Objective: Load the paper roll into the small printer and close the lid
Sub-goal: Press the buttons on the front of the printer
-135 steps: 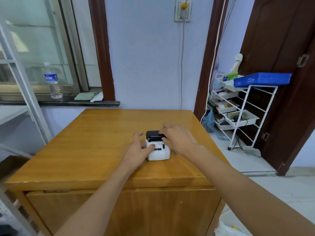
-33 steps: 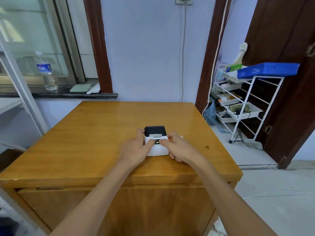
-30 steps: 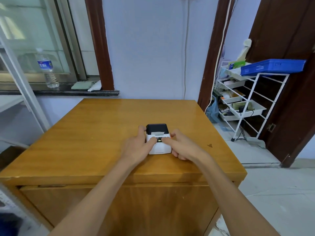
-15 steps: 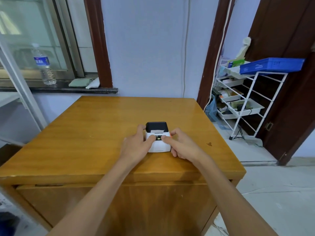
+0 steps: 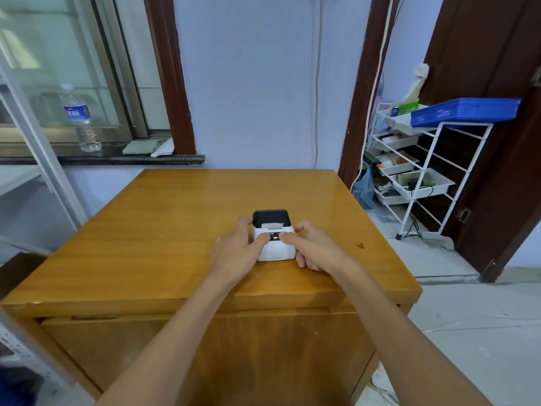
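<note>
A: On the printer's front, we have both thumbs down: left hand [image 5: 237, 249] wraps the left side of the small printer [image 5: 274, 240], right hand [image 5: 314, 247] cups the right side, each clenched around the white body. We'd say that bracing holds it from sliding on the wooden table [image 5: 175, 230] while we press.

B: Paper roll?

A: Not visible as a roll. We see only a white paper strip [image 5: 272, 225] poking out under the black lid [image 5: 270, 216], so we judge it's inside. Lid looks down; can't tell if it's latched.

B: Anything in the way?

A: No, the printer sits apart from everything else, near the table's front edge. A water bottle [image 5: 79, 118] stands on the window ledge well behind, a white wire rack [image 5: 424, 171] with a blue tray [image 5: 465, 111] off to the right by the door. None of it touches our work.
</note>
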Demonstrator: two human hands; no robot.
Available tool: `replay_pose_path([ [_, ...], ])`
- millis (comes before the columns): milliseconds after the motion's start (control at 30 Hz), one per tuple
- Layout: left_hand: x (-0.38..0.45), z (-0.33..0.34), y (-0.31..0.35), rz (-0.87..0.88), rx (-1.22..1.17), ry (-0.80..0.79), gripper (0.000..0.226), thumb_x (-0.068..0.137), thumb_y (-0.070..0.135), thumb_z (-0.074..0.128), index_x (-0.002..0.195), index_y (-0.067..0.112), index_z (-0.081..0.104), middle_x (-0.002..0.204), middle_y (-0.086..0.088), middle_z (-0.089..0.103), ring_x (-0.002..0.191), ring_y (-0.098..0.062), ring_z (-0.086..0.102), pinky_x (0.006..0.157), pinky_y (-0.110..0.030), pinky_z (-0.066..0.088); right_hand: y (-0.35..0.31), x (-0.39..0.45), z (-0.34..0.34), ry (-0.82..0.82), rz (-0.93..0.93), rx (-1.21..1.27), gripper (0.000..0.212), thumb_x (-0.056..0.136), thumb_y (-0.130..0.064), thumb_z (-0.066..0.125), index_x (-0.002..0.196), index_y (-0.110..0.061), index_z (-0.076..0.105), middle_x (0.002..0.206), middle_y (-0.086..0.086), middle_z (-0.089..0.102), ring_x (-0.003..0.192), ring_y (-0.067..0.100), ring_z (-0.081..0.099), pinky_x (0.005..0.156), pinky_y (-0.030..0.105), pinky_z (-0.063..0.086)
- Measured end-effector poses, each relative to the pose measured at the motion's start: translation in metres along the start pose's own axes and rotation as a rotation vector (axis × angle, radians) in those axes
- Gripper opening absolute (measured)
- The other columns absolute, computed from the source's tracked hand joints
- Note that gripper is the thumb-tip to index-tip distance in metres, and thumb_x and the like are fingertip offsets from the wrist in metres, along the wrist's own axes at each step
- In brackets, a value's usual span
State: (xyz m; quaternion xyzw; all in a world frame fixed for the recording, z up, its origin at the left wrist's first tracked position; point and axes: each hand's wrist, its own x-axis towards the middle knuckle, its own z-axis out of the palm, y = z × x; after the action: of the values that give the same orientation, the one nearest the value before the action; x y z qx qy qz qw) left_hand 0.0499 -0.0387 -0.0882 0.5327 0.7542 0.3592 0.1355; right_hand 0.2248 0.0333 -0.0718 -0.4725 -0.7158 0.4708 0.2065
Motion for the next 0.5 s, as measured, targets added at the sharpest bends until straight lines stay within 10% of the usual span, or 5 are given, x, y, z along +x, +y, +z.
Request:
replay_pose_path([
  [500, 0.0014, -0.0008, -0.0002, 0.008, 0.026, -0.029, 0.052, 0.101, 0.049, 0.046, 0.147, 0.025, 0.04, 0.087, 0.007, 0.066, 0.094, -0.023, 0.066, 0.089, -0.042, 0.05, -0.002, 0.0017, -0.0023, -0.019, 0.02, -0.033, 0.048, 0.098, -0.055, 0.061, 0.132, -0.024, 0.048, 0.059, -0.002, 0.065, 0.039, 0.008, 0.043, 0.041, 0.023, 0.032],
])
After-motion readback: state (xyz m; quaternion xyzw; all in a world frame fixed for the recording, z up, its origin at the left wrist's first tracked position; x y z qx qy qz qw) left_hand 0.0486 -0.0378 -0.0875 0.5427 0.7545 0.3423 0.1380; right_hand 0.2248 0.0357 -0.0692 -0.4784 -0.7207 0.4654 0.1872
